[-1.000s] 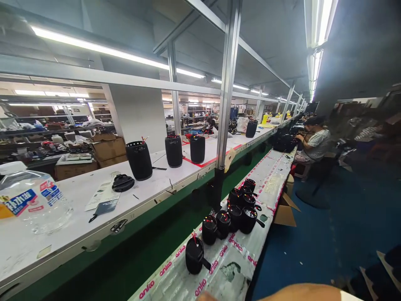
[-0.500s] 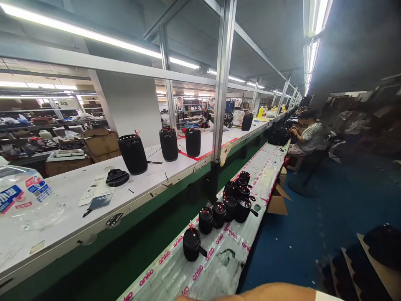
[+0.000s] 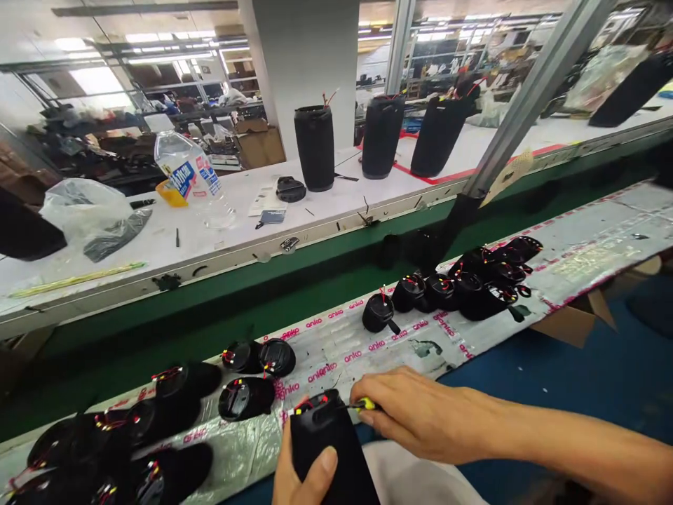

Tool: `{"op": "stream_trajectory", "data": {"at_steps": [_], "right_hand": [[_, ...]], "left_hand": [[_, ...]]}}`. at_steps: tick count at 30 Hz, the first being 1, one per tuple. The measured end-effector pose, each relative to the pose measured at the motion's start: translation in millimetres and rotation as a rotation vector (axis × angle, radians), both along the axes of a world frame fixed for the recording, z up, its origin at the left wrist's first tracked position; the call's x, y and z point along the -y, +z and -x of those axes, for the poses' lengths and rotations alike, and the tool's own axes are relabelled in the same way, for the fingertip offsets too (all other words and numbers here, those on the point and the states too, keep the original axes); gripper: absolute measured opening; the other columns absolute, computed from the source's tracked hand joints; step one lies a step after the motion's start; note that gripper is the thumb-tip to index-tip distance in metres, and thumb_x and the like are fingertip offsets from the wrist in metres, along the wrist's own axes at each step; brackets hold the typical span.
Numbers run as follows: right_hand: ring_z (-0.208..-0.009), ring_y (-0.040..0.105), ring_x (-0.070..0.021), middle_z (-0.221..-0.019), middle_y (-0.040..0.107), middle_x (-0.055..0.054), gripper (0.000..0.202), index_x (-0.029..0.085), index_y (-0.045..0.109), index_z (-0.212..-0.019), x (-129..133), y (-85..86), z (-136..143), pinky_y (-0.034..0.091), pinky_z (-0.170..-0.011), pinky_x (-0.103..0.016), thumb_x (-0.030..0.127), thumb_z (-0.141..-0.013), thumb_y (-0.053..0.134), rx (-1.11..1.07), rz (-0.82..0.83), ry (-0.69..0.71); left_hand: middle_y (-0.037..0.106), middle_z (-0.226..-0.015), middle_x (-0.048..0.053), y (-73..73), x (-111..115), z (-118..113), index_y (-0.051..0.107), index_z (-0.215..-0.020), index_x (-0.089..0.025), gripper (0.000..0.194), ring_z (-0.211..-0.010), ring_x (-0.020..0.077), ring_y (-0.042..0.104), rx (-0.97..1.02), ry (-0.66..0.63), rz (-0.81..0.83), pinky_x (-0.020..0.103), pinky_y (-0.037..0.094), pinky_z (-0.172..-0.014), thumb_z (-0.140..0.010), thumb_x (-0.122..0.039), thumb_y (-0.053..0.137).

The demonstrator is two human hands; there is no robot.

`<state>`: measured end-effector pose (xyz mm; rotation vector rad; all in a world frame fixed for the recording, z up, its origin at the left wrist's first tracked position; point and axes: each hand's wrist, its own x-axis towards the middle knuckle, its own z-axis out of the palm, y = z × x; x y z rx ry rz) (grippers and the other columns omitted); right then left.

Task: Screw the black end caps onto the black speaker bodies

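Observation:
My left hand (image 3: 302, 466) is wrapped round a black cylindrical speaker body (image 3: 336, 456), its thumb lying across the near side. Red wires and small white and yellow connectors show at the body's open top end. Just right of that end, my right hand (image 3: 404, 414) is closed on a small yellow-and-black tool (image 3: 366, 403), whose thin dark shaft points left toward the rim. Whether the tip touches the body is too small to tell. A similar black unit (image 3: 378, 312) with red wires stands on the wrapped bench (image 3: 341, 358) beyond my hands.
More black units (image 3: 247, 398) stand at the left of the bench, others (image 3: 486, 298) at the right. Past a green belt (image 3: 221, 301), a white shelf (image 3: 236, 242) bears tall black cylinders (image 3: 315, 147), a clear bottle (image 3: 197, 179) and a plastic bag (image 3: 87, 210). A metal post rises at right.
The view has swung left and down. Both hands, the held speaker body and the tool now show; before, only part of a forearm was visible at the bottom edge.

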<state>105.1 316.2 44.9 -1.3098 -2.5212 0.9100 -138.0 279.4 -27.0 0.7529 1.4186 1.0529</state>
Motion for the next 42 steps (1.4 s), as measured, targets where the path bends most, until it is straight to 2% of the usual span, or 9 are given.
{"op": "stream_trajectory", "data": {"at_steps": [3,8,17,20,25,30,32,37,42], "right_hand": [[-0.086,0.073,-0.0227,-0.108,0.076,-0.006,0.016,0.019,0.063,-0.122,-0.4,-6.5,9.3,0.049,-0.074,-0.036,0.029,-0.117,0.052,0.114,-0.118,0.084],[-0.069,0.065,-0.0196,-0.090,0.071,-0.003,0.031,0.018,0.061,-0.108,-7.5,-21.6,17.3,0.027,-0.054,-0.037,0.040,-0.122,0.043,0.203,-0.339,0.221],[-0.063,0.061,-0.0201,-0.087,0.065,0.000,0.017,0.022,0.055,-0.107,-5.9,-19.9,21.0,0.022,-0.050,-0.039,0.032,-0.119,0.048,0.290,-0.489,0.270],[-0.061,0.058,-0.0201,-0.088,0.064,0.001,0.005,0.022,0.054,-0.108,-3.2,-16.8,19.5,0.020,-0.049,-0.039,0.022,-0.112,0.057,0.316,-0.496,0.309],[-0.056,0.049,-0.0193,-0.081,0.059,0.000,0.014,0.021,0.056,-0.105,-2.8,-5.2,19.9,0.019,-0.047,-0.040,0.010,-0.097,0.061,0.372,-0.555,0.375],[-0.057,0.050,-0.0184,-0.079,0.061,-0.001,0.004,0.019,0.058,-0.103,-6.1,-3.7,23.4,0.018,-0.047,-0.040,0.017,-0.107,0.058,0.377,-0.570,0.403],[-0.056,0.053,-0.0181,-0.079,0.063,-0.001,0.013,0.019,0.059,-0.103,-7.6,-10.8,25.9,0.018,-0.047,-0.039,0.024,-0.113,0.053,0.353,-0.577,0.375],[-0.059,0.063,-0.0188,-0.076,0.068,-0.002,0.035,0.018,0.063,-0.100,-11.3,-35.3,30.0,0.025,-0.049,-0.037,0.041,-0.120,0.046,0.204,-0.544,0.291],[-0.072,0.071,-0.0187,-0.087,0.077,-0.004,0.027,0.017,0.064,-0.115,-16.2,-36.6,15.9,0.037,-0.059,-0.032,0.040,-0.119,0.050,0.052,-0.376,0.083]], "left_hand": [[0.084,-0.129,0.012,2.2,0.6,-1.4,0.074,-0.132,-0.022,0.085,-0.137,0.0439,0.068,0.007,-0.011,0.013,0.052,0.030,-0.135,-0.065,-0.071,0.091],[0.085,-0.127,0.012,6.8,3.5,-0.2,0.064,-0.139,-0.022,0.094,-0.129,0.0424,0.073,0.011,-0.052,0.029,0.052,0.026,-0.136,-0.063,-0.072,0.090],[0.080,-0.140,0.014,8.2,7.6,7.0,0.063,-0.139,-0.022,0.092,-0.143,0.0443,0.064,-0.082,-0.091,0.019,0.053,0.034,-0.130,-0.066,-0.070,0.091],[0.078,-0.144,0.016,8.3,9.1,7.2,0.063,-0.142,-0.021,0.096,-0.144,0.0443,0.064,-0.081,-0.108,0.008,0.052,0.039,-0.126,-0.065,-0.072,0.091],[0.077,-0.144,0.015,4.6,12.7,5.8,0.061,-0.152,-0.021,0.101,-0.145,0.0442,0.063,-0.173,-0.118,0.003,0.051,0.044,-0.122,-0.069,-0.070,0.089],[0.075,-0.145,0.015,-7.4,15.2,8.3,0.064,-0.150,-0.022,0.096,-0.142,0.0458,0.064,-0.283,-0.086,-0.033,0.054,0.046,-0.122,-0.069,-0.067,0.090],[0.075,-0.145,0.017,-10.7,14.3,10.8,0.063,-0.151,-0.020,0.099,-0.142,0.0473,0.062,-0.286,-0.104,-0.019,0.057,0.043,-0.123,-0.069,-0.068,0.089],[0.079,-0.136,0.015,-6.8,12.8,11.4,0.068,-0.141,-0.021,0.097,-0.137,0.0458,0.067,-0.143,-0.061,0.009,0.051,0.047,-0.120,-0.061,-0.071,0.093],[0.082,-0.133,0.009,4.9,21.4,-0.7,0.066,-0.152,-0.030,0.090,-0.134,0.0433,0.071,0.313,0.105,0.166,0.048,0.057,-0.112,-0.070,-0.061,0.089]]}}
